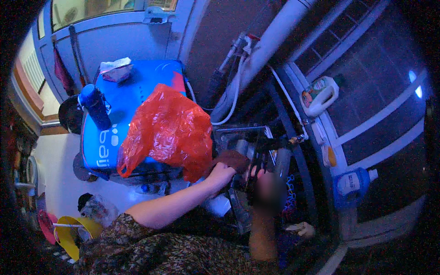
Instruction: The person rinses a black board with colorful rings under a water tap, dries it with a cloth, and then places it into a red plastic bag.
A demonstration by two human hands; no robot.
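My left hand [223, 173] is closed in a fist at the near edge of a dark reddish-brown item [233, 161], gripping it; dim light hides whether it is cloth or something firmer. Both are over a metal sink [237, 202]. To the right is my right hand [266, 187], partly blurred, its fingertips showing behind dark narrow strips. Whether it grips them is unclear. A shiny metal piece [241, 147] shows just beyond the brown item. Left of the sink, a crumpled red plastic bag [168, 130] reaches almost to my left hand.
The bag rests on a blue box-shaped thing [137, 92] with a dark bottle [96, 106] and a small packet [116, 69]. Along the right ledge stand a white jug [319, 96] and a blue bottle [351, 185]. A tap [297, 139] and a thick pipe [268, 41] are beyond the sink.
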